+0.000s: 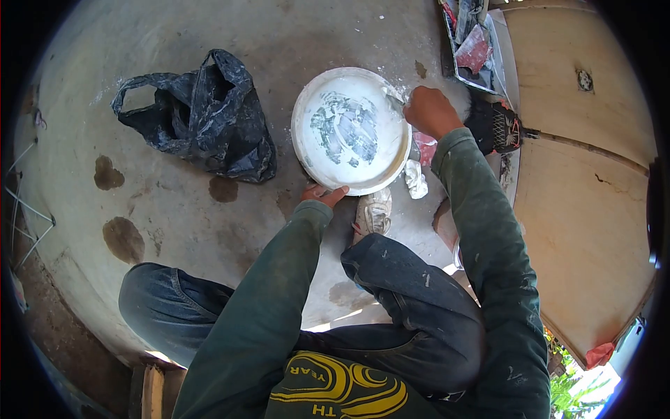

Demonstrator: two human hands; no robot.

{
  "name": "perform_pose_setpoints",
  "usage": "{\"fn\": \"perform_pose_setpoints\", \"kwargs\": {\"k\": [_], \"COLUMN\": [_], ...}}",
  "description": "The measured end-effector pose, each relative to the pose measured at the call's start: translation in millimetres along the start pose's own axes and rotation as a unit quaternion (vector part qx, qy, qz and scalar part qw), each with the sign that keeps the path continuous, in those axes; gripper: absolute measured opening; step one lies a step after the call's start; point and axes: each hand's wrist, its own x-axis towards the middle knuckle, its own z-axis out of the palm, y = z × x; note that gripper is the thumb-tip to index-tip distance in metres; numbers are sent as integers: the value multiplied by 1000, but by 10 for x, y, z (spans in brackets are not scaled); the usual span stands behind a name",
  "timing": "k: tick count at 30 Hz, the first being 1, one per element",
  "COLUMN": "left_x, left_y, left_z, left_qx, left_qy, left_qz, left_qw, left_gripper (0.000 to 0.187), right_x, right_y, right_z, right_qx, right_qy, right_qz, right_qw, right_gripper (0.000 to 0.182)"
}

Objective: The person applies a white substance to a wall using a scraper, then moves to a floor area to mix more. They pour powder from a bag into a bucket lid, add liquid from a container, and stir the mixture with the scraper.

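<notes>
A round white basin (300,150) stands on the floor in front of me, its inside coated with wet white paste and showing a darker smeared patch in the middle. At its near rim my left hand (325,195) grips the edge, thumb over the top. My right hand (431,112) is closed at the right rim around a short flat tool (395,95) smeared with white paste, most of it hidden by the fist. Just below that rim lies a crumpled white piece (416,180). My shoe (375,213) is close under the near side of the basin.
A black plastic bag (209,119) slumps on the concrete floor to the left. At upper right, a tray (481,82) holds reddish scraps, beside a black lattice-patterned object (504,127). A large tan panel (579,167) fills the right side. Dark stains mark the floor.
</notes>
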Motion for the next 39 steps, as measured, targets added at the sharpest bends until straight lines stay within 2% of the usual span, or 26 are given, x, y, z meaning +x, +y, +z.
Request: {"fn": "perform_pose_setpoints", "kwargs": {"k": [2, 4, 6, 9, 13, 16, 18, 19, 21, 24, 25, 28, 29, 31, 34, 36, 37, 39], "left_x": [55, 56, 31, 86, 125, 121, 87, 116, 177, -14, 25, 112, 121, 147, 96, 38, 61, 132], "left_y": [-65, -104, -87, -155, -195, -206, -137, -183, -265, 25, -33, -184, -202, -165, -119, -79, -119, -160], "left_z": [5, -13, 16, 8, 16, -6, 6, 9, 8, 0, -17, 37, 28, 13, -38, 45, 59, -1], "left_qx": [8, 19, 54, 45, 41, 35, 118, 119, 32, 68, 68, 59, 57, 53, 54, 33, 33, -1], "left_qy": [15, 26, 56, 54, 52, 43, 67, 65, 46, 51, 53, 75, 71, 74, 34, 89, 83, 7], "left_qz": [-2, -5, 19, 26, 29, 23, 32, 33, 51, 9, 7, 17, 24, 36, 2, 5, 6, 50], "left_qw": [1000, 999, 997, 997, 997, 998, 990, 990, 997, 996, 996, 995, 996, 995, 998, 996, 996, 999], "left_gripper": [84, 85, 73, 74, 72, 73, 74, 74, 76, 75, 75, 75, 74, 74, 75, 75, 75, 73], "right_x": [-24, -31, -39, -67, -98, -68, -43, -69, -127, -212, -218, -213, -200, -254, -209, -170, -165, -204], "right_y": [14, 36, 71, 80, 91, 113, 149, 103, -25, -73, -64, -76, -70, -90, -128, -56, -66, -78], "right_z": [-30, 22, 113, 67, 114, 143, 114, 102, 101, 19, -7, -54, 42, 47, -3, 10, 42, 86], "right_qx": [50, 44, 16, 70, 39, 64, 68, 68, 37, 40, 68, 40, 14, 17, 25, 31, 25, 13], "right_qy": [-5, 7, 24, 22, 38, 51, 78, 78, 58, 27, 44, 39, 74, 75, 11, 79, 82, 79], "right_qz": [1, -8, -15, -8, -3, -23, -33, -31, -15, -34, -50, -15, -28, -43, -51, -25, -28, -40], "right_qw": [999, 999, 999, 997, 999, 996, 994, 994, 998, 998, 995, 998, 997, 996, 998, 996, 996, 996], "right_gripper": [29, 28, 27, 26, 26, 25, 25, 25, 26, 25, 25, 25, 23, 22, 26, 23, 23, 23]}}
